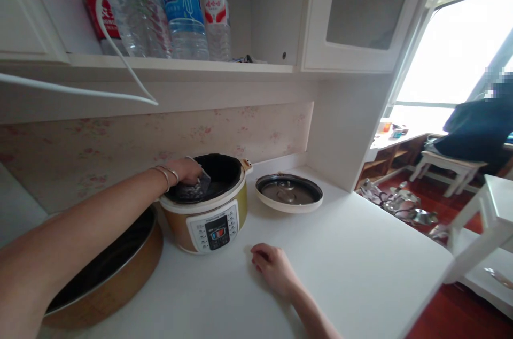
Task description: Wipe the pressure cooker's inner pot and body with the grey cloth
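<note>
A round cooker (215,224), green and brown with a pale rim, stands upright and uncovered left of centre. A crumpled greyish sheet (203,185), material unclear, is held inside its dark mouth.

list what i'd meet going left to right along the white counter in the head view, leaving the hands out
Large brown pan → electric cooker, its lid off → round lid, lying with its dark inner side up.
</note>
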Motion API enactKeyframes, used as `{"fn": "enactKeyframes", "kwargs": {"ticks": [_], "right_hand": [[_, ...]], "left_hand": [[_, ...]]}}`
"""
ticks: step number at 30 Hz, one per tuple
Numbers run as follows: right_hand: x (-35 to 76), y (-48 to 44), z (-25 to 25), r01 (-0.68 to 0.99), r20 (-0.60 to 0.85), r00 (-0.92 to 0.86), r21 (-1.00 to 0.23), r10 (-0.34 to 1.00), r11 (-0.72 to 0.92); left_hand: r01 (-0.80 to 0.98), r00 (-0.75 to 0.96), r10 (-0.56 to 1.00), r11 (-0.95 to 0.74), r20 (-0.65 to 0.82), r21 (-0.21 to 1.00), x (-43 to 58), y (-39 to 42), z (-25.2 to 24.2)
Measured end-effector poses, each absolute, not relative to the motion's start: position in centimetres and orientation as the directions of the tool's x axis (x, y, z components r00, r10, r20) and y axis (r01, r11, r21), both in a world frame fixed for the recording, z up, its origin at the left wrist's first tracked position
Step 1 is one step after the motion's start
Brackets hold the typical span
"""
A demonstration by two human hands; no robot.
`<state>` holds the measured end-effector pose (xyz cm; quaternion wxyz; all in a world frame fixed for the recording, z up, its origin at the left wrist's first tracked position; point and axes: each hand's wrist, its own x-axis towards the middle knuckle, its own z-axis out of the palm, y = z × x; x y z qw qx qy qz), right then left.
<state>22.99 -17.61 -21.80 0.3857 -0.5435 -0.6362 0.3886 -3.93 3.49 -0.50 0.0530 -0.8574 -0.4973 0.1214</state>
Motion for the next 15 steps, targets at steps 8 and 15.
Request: {"fn": "enactKeyframes", "kwargs": {"ticks": [8,15], "right_hand": [[23.0,-17.6,-21.8,0.404,0.053,-0.120,-0.909,0.991,0.098],[22.8,-17.3,-22.2,0.378,0.033,-0.104,-0.923,0.994,0.070]], "left_hand": [[0.890,0.348,0.601,0.029,-0.720,0.455,-1.6,-0.5,1.8],[0.541,0.306,0.899,0.107,-0.314,0.834,3.5,0.3,-0.6]]}}
